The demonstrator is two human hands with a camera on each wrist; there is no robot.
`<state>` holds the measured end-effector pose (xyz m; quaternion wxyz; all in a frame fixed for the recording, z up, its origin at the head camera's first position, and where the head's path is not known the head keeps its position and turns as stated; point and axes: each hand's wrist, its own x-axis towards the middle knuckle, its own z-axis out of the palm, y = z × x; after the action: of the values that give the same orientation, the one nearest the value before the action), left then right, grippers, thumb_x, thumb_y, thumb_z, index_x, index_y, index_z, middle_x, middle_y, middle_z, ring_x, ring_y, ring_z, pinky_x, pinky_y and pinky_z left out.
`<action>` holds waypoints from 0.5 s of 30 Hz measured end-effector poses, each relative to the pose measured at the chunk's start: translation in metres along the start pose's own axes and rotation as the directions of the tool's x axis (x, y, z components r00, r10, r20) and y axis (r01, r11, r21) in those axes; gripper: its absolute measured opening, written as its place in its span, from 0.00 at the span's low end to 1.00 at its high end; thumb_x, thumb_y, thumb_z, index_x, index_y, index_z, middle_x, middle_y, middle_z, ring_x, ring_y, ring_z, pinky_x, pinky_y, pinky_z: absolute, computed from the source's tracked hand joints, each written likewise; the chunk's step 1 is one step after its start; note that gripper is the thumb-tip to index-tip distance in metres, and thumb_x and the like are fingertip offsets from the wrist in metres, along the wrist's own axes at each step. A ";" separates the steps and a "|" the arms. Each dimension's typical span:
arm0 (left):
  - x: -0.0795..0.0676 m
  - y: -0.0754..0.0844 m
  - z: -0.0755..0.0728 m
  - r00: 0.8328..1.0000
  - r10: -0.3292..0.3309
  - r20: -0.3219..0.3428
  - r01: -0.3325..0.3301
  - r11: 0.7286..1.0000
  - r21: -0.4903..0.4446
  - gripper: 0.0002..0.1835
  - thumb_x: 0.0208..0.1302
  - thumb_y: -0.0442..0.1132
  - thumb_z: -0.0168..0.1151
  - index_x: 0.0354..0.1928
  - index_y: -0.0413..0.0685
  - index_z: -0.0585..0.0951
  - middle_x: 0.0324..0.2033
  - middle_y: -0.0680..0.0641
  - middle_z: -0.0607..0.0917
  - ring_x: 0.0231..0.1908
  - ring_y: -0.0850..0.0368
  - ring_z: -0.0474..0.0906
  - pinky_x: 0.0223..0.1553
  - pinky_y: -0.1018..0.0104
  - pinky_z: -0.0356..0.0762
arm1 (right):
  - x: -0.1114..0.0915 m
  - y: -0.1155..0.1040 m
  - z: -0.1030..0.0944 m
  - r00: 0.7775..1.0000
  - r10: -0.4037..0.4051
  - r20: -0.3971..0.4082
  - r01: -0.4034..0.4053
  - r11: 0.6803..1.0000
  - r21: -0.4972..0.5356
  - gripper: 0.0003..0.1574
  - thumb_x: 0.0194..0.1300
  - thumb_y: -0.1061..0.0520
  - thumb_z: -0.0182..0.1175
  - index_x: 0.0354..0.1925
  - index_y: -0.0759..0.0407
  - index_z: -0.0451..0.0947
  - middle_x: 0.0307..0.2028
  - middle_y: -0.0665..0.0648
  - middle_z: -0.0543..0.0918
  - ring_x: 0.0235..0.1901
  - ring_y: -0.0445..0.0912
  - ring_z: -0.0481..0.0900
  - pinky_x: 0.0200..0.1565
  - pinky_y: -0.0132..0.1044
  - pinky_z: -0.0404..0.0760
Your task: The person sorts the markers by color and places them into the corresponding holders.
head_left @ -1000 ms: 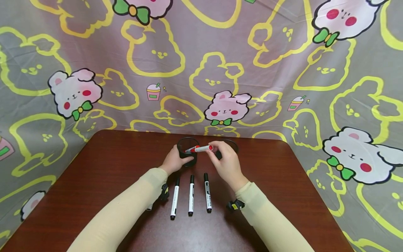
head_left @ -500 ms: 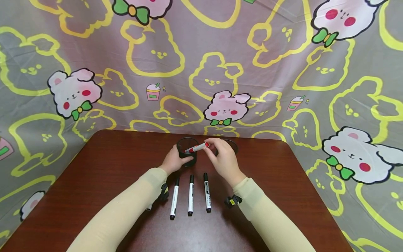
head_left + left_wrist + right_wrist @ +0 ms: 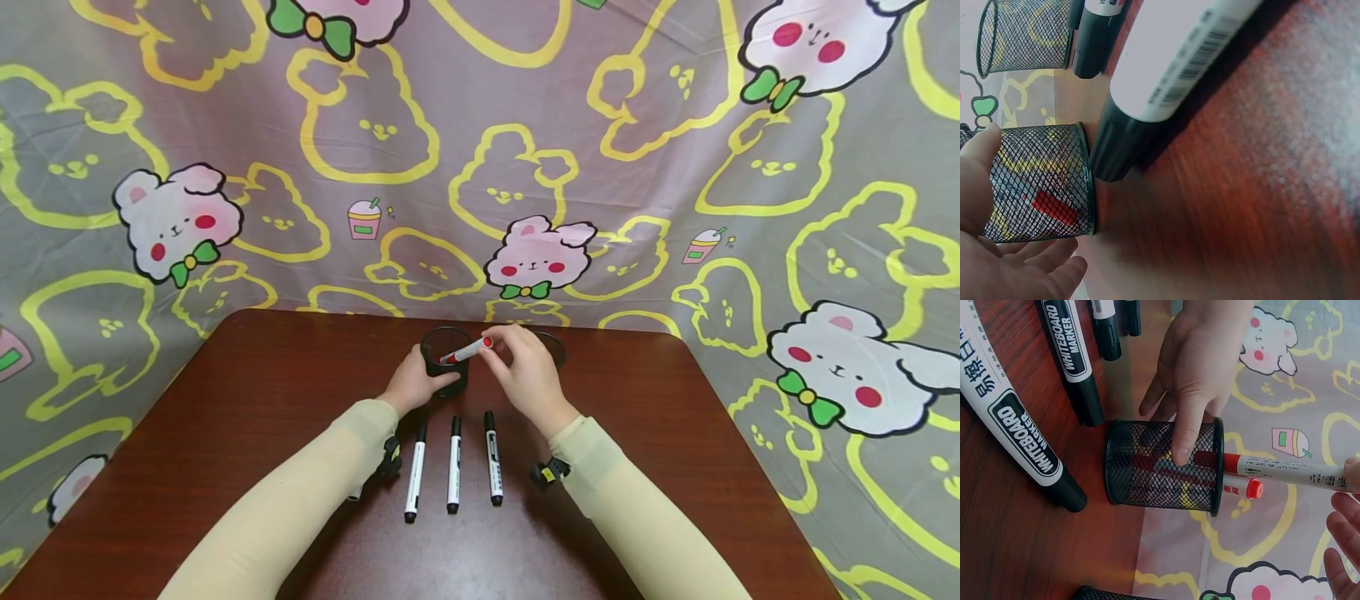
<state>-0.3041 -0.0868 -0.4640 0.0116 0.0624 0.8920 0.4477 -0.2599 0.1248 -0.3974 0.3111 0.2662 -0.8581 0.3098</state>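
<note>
My left hand (image 3: 411, 385) holds a black mesh pen cup (image 3: 1147, 481), thumb on one side and fingers on the other. A red whiteboard marker (image 3: 1291, 470) is pinched near its tail by my right hand (image 3: 528, 375). The marker slants down to the left in the head view, its red cap end inside the cup's mouth. A second red marker (image 3: 1235, 487) stands in the cup, its red end past the rim. Three black-capped whiteboard markers, left (image 3: 416, 475), middle (image 3: 454, 467) and right (image 3: 494, 462), lie in front of the cup.
Another mesh pen cup (image 3: 1032, 37) stands to the right, partly hidden by my right hand in the head view. Beside my left sleeve, a whitish end of an object (image 3: 355, 493) shows. A cartoon-print cloth (image 3: 420, 108) hangs behind the brown table (image 3: 285, 367).
My right hand has moved left towards the cup, bringing the red marker further in and tilting it more steeply. The left hand and the cup have stayed put.
</note>
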 end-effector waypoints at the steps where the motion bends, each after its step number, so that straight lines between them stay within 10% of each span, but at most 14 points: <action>1: 0.000 0.000 0.000 1.000 0.002 -0.001 -0.002 1.000 0.000 0.42 0.64 0.49 0.74 0.71 0.35 0.65 0.63 0.34 0.76 0.63 0.38 0.77 0.65 0.43 0.74 | 0.000 0.000 0.001 1.000 0.003 0.001 -0.003 1.000 0.004 0.17 0.66 0.54 0.71 0.51 0.57 0.82 0.39 0.54 0.85 0.39 0.47 0.81 0.43 0.43 0.81; 15: 0.004 -0.003 0.002 1.000 0.028 0.005 -0.028 1.000 -0.014 0.38 0.64 0.47 0.75 0.69 0.40 0.68 0.60 0.38 0.79 0.61 0.41 0.79 0.64 0.44 0.75 | 0.003 0.005 0.010 0.997 0.061 0.047 -0.063 0.997 0.044 0.13 0.66 0.55 0.72 0.47 0.57 0.83 0.44 0.55 0.82 0.44 0.48 0.80 0.47 0.43 0.82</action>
<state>-0.3080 -0.0869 -0.4675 0.0080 0.0758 0.8879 0.4536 -0.2693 0.1202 -0.4037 0.2756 0.2535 -0.8655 0.3327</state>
